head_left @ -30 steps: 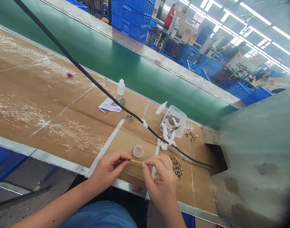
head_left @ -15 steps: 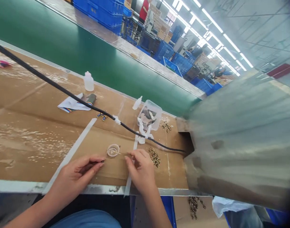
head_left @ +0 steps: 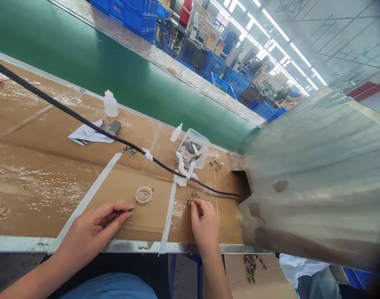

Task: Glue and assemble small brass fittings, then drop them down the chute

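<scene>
My left hand [head_left: 98, 226] hovers over the cardboard near the front edge, thumb and forefinger pinched on a tiny dark piece [head_left: 130, 210] mostly covered by the fingertips. At the pile of small brass-coloured metal pieces [head_left: 194, 195] is my right hand [head_left: 205, 220]. Its thumb and forefinger come together at the near side of that pile; what lies between them is hidden. Between the two hands, farther back, stands a small round clear dish [head_left: 143, 195] with whitish contents and a thin pale stick [head_left: 148, 197] resting across it.
A black cable [head_left: 121, 141] runs diagonally across the bench. Behind it are a clear plastic box [head_left: 202, 160], squeeze bottles [head_left: 110, 104], folded fabric [head_left: 90, 133], blue-and-gold pieces [head_left: 129, 149] and another brass pile [head_left: 216, 164]. A metal housing [head_left: 289, 187] bounds the right; a green belt [head_left: 115, 66] runs behind.
My right hand has moved right, away from the stick by the dish, to the brass pile. The stick now rests on the dish. My left hand keeps its pinch; the view has shifted slightly.
</scene>
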`<state>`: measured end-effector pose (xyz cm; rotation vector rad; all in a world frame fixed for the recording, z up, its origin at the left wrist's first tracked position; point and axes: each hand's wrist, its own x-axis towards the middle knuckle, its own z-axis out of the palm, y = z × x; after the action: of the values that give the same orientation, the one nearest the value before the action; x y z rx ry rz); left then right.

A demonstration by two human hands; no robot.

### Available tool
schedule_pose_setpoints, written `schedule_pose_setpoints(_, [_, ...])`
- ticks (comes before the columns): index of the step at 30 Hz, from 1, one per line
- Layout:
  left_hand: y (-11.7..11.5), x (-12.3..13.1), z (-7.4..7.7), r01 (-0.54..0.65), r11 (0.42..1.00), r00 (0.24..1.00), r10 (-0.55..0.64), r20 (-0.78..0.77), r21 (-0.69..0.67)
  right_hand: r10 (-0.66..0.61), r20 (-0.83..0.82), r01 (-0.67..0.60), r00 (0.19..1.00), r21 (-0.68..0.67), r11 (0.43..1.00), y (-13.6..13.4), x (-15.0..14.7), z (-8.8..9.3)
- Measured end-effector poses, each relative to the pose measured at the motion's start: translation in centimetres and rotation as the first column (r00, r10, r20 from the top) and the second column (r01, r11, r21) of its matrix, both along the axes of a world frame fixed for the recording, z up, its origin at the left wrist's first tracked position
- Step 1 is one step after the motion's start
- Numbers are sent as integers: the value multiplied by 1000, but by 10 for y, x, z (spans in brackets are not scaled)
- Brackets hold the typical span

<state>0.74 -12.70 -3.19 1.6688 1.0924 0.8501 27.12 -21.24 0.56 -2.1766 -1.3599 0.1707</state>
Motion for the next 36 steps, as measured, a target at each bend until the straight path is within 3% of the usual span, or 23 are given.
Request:
schedule_pose_setpoints(7, [0, 3, 8, -11, 1000, 1000, 11, -3, -15, -13, -25, 10, 1000, -98, 995, 8, -7, 0])
schedule_pose_setpoints(13, [-1, 2, 6, 6, 1000, 1000, -6, -6, -6, 131, -112, -135, 985, -32, 990, 7, -2, 4])
schedule_pose_setpoints(18, [-2, 0, 4, 20, 1000, 1000, -20, -11, -11, 176, -130, -179, 976, -12, 984, 5, -1, 3])
schedule_pose_setpoints(30, [-1, 3, 12, 12, 1000, 999, -12, -45, 0, 119, -243, -132, 963, -39, 990, 4, -1, -1])
schedule_pose_setpoints(32, [-1, 2, 10, 13, 1000, 999, -13, -47, -2, 90, -367, -103, 926, -16, 995, 3, -2, 1])
schedule_pose_setpoints(36, [-1, 0, 3, 18, 1000, 999, -18, -32, 2, 46, -631, 8, 774, 81, 997, 5, 15, 12])
